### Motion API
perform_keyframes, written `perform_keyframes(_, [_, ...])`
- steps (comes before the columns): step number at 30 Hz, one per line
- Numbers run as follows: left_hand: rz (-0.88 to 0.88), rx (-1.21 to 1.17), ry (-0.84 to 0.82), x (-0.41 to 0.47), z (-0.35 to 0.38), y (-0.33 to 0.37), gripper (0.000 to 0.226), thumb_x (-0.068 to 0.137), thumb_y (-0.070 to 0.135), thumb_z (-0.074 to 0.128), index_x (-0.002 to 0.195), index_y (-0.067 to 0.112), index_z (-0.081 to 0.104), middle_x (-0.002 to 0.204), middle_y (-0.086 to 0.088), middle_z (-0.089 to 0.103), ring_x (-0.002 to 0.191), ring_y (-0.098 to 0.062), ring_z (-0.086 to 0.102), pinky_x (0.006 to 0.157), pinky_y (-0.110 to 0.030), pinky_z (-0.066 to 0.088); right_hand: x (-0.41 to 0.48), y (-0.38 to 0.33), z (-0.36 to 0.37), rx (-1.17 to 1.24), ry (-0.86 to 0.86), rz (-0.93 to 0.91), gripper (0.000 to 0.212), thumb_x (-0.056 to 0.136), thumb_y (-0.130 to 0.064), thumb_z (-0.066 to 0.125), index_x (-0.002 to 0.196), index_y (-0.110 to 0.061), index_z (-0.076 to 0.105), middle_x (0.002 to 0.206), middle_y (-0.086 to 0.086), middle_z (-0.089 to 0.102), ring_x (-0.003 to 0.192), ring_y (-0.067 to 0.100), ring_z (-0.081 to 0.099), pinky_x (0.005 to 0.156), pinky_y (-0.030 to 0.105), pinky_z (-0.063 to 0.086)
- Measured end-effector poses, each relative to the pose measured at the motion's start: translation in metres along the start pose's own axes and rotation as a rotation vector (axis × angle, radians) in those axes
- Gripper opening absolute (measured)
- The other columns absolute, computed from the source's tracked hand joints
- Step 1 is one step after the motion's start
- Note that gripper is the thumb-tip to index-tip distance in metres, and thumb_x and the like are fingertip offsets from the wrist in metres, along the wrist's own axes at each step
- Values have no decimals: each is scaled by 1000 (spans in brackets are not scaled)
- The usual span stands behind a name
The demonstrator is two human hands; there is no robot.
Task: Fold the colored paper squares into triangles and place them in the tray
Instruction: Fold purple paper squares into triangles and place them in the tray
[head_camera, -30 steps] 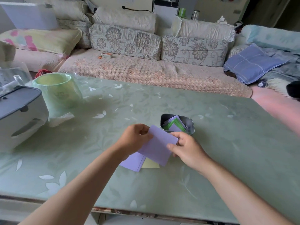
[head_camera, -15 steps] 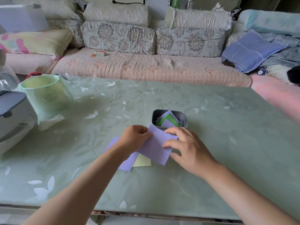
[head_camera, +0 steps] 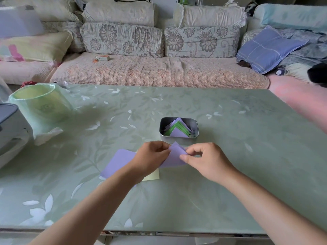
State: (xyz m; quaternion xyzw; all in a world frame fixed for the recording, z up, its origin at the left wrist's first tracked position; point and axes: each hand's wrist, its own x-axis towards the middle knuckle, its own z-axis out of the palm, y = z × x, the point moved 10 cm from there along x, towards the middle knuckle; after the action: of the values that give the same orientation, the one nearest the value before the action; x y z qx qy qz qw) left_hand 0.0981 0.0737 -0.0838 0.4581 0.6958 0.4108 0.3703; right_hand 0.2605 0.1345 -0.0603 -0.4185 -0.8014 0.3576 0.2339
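Just in front of the tray point(head_camera: 161, 129), my left hand point(head_camera: 150, 157) & right hand point(head_camera: 210, 160) both pinch 1 purple sheet point(head_camera: 175, 155), fingers curled on it, over the table point(head_camera: 247, 174). Imo: match corner to corner exactly, edges flush, b4 pressing the crease flat w/ a thumb.

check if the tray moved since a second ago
No. The tray sits in the same spot beside the white leaf prints on the table; only the camera view shifted.

Two hands point(head_camera: 152, 156) point(head_camera: 209, 160), one tray point(head_camera: 177, 118), three loose papers point(head_camera: 175, 156) point(head_camera: 118, 161) point(head_camera: 152, 176).
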Motion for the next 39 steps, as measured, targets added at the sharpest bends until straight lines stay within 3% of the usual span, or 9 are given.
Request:
perform_keyframes(2, [-13,-29,1,-2,2,-1,17,95,21,58,90,10,70,67,7,56,65,-10,46,63,-21,38,0,5,0,40,-11,60,19,84,-30,79,68,-21,72,59,-17,63,53,0,51,58,21,42])
perform_keyframes(4, [-11,-82,-16,-4,5,0,23,97,29,57,89,12,71,72,3,61,70,-12,53,69,-26,48,0,7,-2,73,-4,93,18,83,-28,79,69,-19,73,55,-15,59,49,3,45,54,20,38])
perform_keyframes(6, [-7,-180,-58,-5,10,4,29,98,35,56,91,13,72,79,-5,66,77,-16,61,76,-34,56,1,8,-3,107,10,109,15,82,-26,80,71,-19,74,58,-12,63,51,4,47,55,22,39])
perform_keyframes(13, [43,-158,39,-9,9,8,7,87,25,73,85,19,76,82,-1,76,68,-6,60,64,-17,46,2,1,-5,201,40,84,13,80,-24,83,73,-20,72,66,1,69,56,6,53,57,20,42])
perform_keyframes(18, [28,-179,38,-9,10,7,9,88,27,74,84,19,76,78,3,76,64,-4,59,60,-12,45,2,4,-2,242,33,111,22,82,-23,82,98,-27,68,66,-4,65,60,5,58,61,14,45])
perform_keyframes(22, [24,-154,64,-8,7,5,17,88,34,73,82,18,77,70,8,70,60,-5,53,59,-16,42,0,4,2,323,-3,135,15,84,-20,80,99,-21,75,83,-3,77,75,9,71,69,18,53])
perform_keyframes(31, [42,-48,115,-6,3,5,41,88,42,71,74,4,70,56,6,41,53,-11,30,48,-19,25,0,8,3,305,20,155,5,85,-24,78,85,-20,79,84,-1,77,74,6,65,70,19,48])
perform_keyframes(36, [107,-46,151,-9,1,12,13,87,38,73,94,26,74,76,7,72,66,-11,62,60,-27,49,2,8,-1,290,50,143,8,87,-24,77,80,-21,79,80,-3,76,68,2,61,61,10,44])
perform_keyframes(39, [143,-76,216,-13,-5,14,18,89,28,73,106,32,75,84,14,75,81,-3,68,76,-22,53,3,9,-1,283,61,136,7,88,-23,76,81,-22,78,77,-8,75,67,1,62,62,12,44])
